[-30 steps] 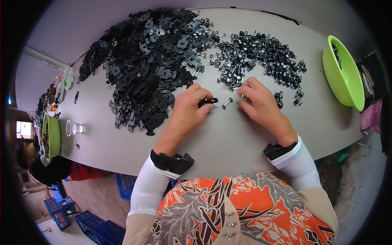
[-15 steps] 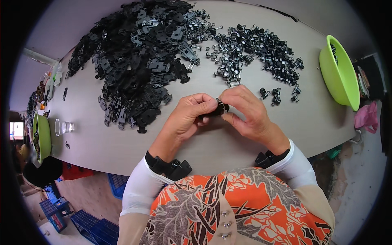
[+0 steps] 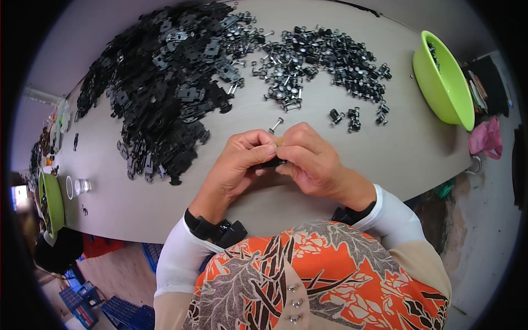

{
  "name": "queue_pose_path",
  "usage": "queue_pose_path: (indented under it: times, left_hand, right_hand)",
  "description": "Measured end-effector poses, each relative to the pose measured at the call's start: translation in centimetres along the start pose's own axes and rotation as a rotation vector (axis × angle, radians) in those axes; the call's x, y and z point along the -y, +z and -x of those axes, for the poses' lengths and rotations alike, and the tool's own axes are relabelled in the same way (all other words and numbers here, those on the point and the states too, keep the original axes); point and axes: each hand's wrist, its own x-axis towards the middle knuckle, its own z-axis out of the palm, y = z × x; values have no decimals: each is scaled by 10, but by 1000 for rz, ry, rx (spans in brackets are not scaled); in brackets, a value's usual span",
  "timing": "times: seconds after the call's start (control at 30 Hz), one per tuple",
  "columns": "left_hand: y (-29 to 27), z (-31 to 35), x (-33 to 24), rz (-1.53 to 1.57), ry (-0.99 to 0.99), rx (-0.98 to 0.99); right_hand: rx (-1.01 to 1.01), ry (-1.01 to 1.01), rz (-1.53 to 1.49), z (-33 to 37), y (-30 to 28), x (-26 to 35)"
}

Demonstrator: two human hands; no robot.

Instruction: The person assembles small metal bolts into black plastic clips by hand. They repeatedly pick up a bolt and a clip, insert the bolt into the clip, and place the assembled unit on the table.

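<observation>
My left hand (image 3: 237,164) and my right hand (image 3: 314,163) meet over the near middle of the table. Between the pinched fingers of both is a small black plastic piece (image 3: 269,163), mostly covered by them. Just beyond the fingertips lies a loose wheel axle (image 3: 276,125), a silver rod with small wheels. Farther off to the left rises a big heap of flat black plastic toy-car bases (image 3: 159,93). Many wheel axles with black and silver wheels (image 3: 335,60) are spread across the far middle.
A few wheel pieces (image 3: 353,119) sit apart, right of my hands. A lime-green basin (image 3: 465,104) stands at the right edge, near a pink bag (image 3: 486,140). On the left are a clear cup (image 3: 82,186) and another green basin (image 3: 54,201). Blue crates (image 3: 118,309) rest on the floor.
My view has shifted slightly. My fingers have drawn closer together around the black piece, covering more of it. A loose wheel axle now shows just past my fingertips.
</observation>
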Motion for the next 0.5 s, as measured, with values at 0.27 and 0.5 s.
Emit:
queue_pose_path:
  times: [0.27,0.5]
  left_hand:
    - [2,-2,-4,-168,-66,-126]
    - [1,-3,-5,-119,-105,-181]
  right_hand:
    - [84,394,470,-7,-61,-28]
    - [123,517,145,-19,-61,-25]
